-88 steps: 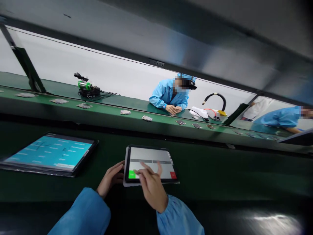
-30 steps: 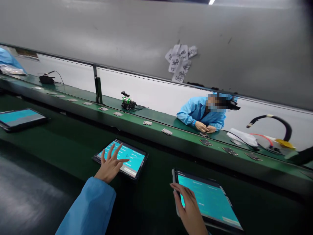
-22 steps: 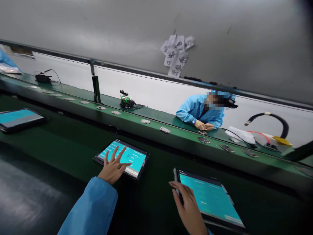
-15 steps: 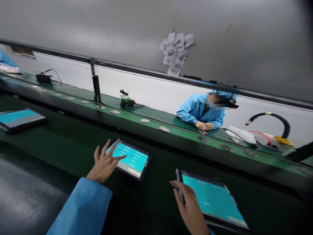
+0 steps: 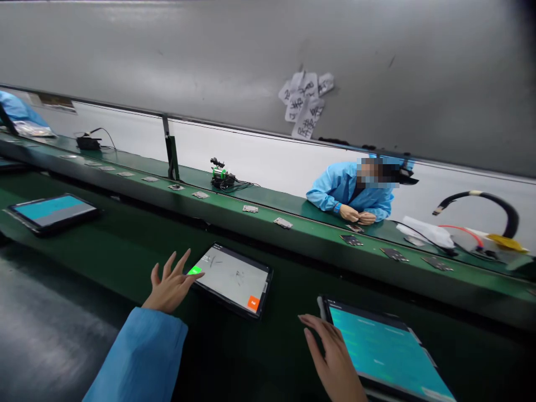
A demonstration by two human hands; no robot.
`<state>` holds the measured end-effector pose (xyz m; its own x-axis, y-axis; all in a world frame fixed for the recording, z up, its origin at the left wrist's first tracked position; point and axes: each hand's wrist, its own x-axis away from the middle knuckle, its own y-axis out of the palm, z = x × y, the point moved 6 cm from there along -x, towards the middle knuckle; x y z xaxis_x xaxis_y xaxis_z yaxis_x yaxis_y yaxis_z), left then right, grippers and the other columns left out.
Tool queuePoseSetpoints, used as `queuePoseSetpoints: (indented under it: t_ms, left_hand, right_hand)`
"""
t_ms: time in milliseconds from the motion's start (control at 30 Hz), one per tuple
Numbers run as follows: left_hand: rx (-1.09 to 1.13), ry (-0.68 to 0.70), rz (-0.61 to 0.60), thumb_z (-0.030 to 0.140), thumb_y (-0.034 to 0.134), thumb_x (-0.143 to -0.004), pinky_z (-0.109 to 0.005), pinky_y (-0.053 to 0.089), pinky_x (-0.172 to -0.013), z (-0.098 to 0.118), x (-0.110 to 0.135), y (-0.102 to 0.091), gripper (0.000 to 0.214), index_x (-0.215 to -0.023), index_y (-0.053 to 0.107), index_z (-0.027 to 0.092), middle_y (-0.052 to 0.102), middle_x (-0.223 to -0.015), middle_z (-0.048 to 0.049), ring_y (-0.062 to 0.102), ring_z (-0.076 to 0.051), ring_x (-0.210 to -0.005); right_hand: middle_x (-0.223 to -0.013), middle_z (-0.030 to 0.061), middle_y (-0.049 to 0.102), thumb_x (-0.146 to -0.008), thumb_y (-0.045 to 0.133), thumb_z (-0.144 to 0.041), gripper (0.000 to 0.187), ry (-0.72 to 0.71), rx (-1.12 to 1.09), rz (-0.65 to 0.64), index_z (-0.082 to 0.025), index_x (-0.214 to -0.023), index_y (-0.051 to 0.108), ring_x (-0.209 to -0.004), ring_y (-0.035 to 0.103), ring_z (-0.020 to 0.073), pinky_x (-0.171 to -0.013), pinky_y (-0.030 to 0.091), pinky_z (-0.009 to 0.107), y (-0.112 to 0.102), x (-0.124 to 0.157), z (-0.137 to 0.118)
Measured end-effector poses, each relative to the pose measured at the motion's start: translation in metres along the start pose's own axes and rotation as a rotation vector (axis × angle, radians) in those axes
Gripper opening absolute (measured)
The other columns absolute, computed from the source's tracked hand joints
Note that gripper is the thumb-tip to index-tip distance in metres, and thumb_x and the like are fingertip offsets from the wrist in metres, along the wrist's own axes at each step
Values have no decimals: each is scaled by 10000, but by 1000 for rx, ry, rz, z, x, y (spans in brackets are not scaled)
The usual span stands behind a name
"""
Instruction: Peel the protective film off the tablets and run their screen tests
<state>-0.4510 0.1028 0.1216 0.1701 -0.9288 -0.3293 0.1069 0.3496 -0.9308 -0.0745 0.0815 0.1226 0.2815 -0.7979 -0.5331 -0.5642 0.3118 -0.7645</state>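
Observation:
A tablet (image 5: 234, 276) lies on the green bench in front of me, its screen pale grey with a green box at left and an orange box at the lower right. My left hand (image 5: 170, 285) is at its left edge, fingers spread, one fingertip over the green box; whether it touches the glass I cannot tell. To the right lies a second tablet (image 5: 389, 352) with a turquoise screen. Beside its left edge my right hand (image 5: 330, 354) hovers with fingers extended and thumb apart, holding nothing.
A third tablet (image 5: 54, 212) rests at the left. Behind runs a raised green ledge (image 5: 234, 223) with several circuit boards (image 5: 283, 223) in a row. Across it sits a co-worker (image 5: 354, 190) in blue. A grey panel (image 5: 188, 56) hangs overhead, bearing paper labels (image 5: 305, 103).
The middle tablet's screen has switched from a turquoise menu to grey with green and orange boxes. My left hand has shifted from over the screen toward its left edge.

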Motion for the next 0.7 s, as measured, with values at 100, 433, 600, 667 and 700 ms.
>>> queuePoseSetpoints:
  t_ms: [100,433,600,667,700]
  left_hand:
    - [-23,-6,-1,203,257,-934,-644,91,-1080,-3,1,-1,463,-1152,606,416,211,-1542,-19,90,-331,-1426]
    - [2,-50,-31,231,204,-946,-648,66,-1075,1,1,-10,478,-1231,541,412,177,-1547,-75,31,-333,-1430]
    - [103,-41,-112,293,252,-946,-629,250,-1036,-5,-9,0,428,-1301,488,334,346,-1466,-110,247,-341,-1374]
    - [170,7,-168,294,396,-923,-553,377,-995,-5,-13,14,373,-1278,503,252,464,-1373,-122,435,-306,-1253]
    - [210,21,-182,311,457,-912,-505,426,-971,-5,-15,20,364,-1262,503,221,504,-1329,-116,503,-274,-1183]
  right_hand:
    - [-1036,-11,689,-965,341,-480,325,16,3,-13,-309,-1101,582,-969,660,226,-775,608,451,0,1,0]
    - [-1046,-24,687,-950,340,-516,358,72,0,-49,-310,-1106,588,-982,656,224,-797,603,471,3,2,5]
    - [-1085,-16,673,-942,333,-541,389,118,-15,-93,-307,-1127,584,-1032,632,219,-844,585,455,8,3,10]
    - [-1093,-11,670,-943,319,-551,407,131,-17,-104,-302,-1133,580,-1041,627,215,-845,585,443,8,3,9]
    - [-1105,-10,666,-944,314,-552,413,137,-14,-112,-301,-1148,570,-1048,624,216,-845,584,442,9,4,9]
